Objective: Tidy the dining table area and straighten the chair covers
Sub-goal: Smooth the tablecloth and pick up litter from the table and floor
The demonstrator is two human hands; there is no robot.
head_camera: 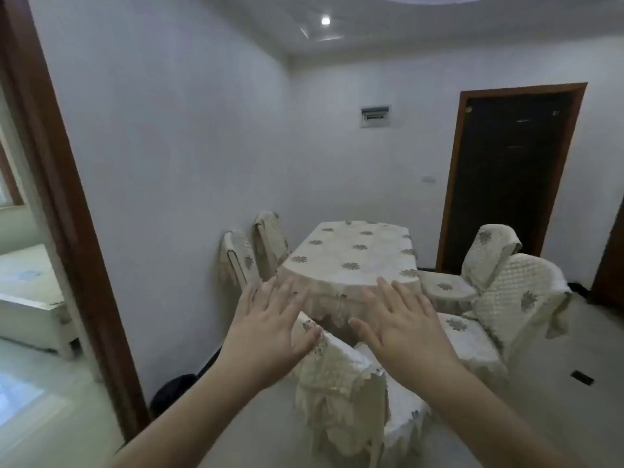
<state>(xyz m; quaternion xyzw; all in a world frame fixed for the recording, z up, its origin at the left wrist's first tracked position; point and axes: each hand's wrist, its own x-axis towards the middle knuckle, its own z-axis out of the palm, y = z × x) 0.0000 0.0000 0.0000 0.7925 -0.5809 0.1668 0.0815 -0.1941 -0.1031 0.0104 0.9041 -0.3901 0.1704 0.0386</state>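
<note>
- Both hands released, fingers spread flat: left hand (270, 327), right hand (401, 327). Neither grasps anything.
- Nearest chair cover (341, 383) hangs below my hands, rumpled, in front of the table (351, 255).
- Judgement: grip the cover at both top corners and pull evenly so the hem hangs level.
- Chair frame hidden under cloth; table legs unseen; edges blurred.

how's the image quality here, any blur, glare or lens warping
Head view: soft and slightly blurred throughout, most at the left doorway frame; wide-angle warping bows that frame and the walls; the ceiling spotlight is blown out with a streak of glare beside it; light is dim and even, and the left hand and right hand cast no hard shadows.
</note>
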